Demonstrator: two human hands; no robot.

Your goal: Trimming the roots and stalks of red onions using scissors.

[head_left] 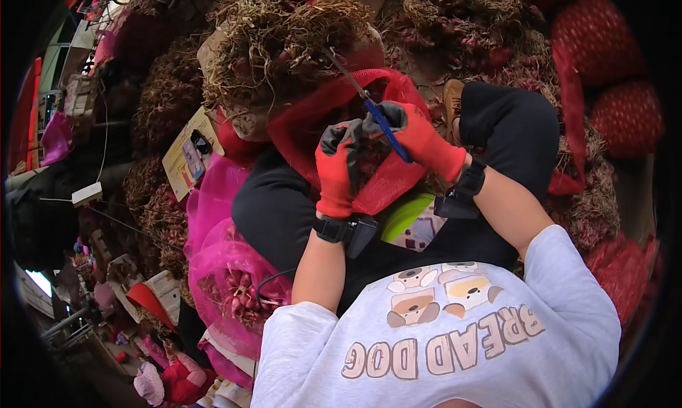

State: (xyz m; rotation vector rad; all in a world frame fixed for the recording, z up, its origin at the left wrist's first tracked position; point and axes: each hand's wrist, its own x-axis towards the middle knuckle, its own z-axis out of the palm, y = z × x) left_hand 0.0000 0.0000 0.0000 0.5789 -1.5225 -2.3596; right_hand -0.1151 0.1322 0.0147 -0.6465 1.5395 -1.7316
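Observation:
My right hand [410, 129], in a red glove with a grey palm, is closed round blue-handled scissors [387, 129]. They are seen nearly edge-on, with the narrow metal blades slanting up and left. Close beside it my left hand [338, 156], gloved alike, has its fingers curled in. Whatever those fingers hold is hidden from view. Both hands are above the mouth of a red mesh bag [298, 124] between my bent legs. Just beyond the bag is a big heap of shallots [284, 35] with dry, straw-coloured stalks, near the blade tips.
Pink mesh bags [220, 188] lie on the left, one with loose shallots [245, 291] inside. A yellow card [190, 154] stands near them. Stacked red mesh sacks [597, 35] and more stalked shallots [469, 24] fill the far right. Another person [177, 379] in red is at lower left.

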